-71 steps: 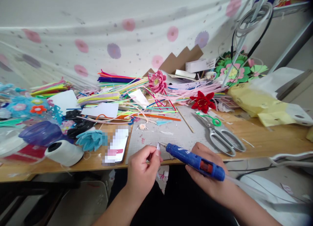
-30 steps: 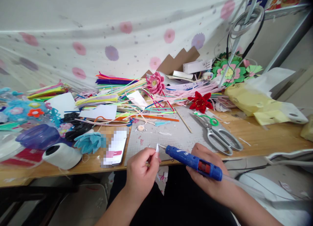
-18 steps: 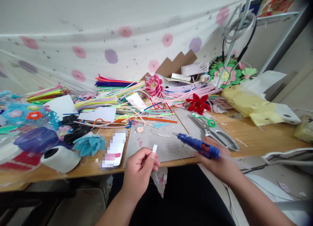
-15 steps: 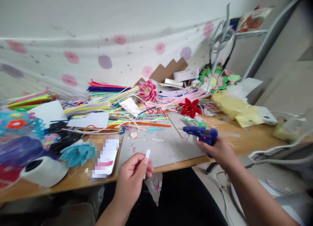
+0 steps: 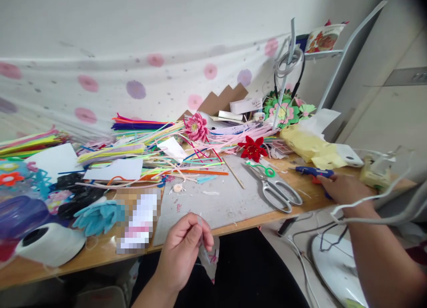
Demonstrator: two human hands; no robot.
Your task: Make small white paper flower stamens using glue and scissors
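At table [image 5: 103, 249], right hand [image 5: 347, 190] gripping blue glue gun [image 5: 313, 171] pointing left, long axis crosswise; left hand [image 5: 187, 237] pinching strip [image 5: 199, 220].

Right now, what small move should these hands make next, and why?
Probably the right hand should release the blue glue gun: it is low over the wooden table, apart from the scissors, while the left hand pinches a pale strip.
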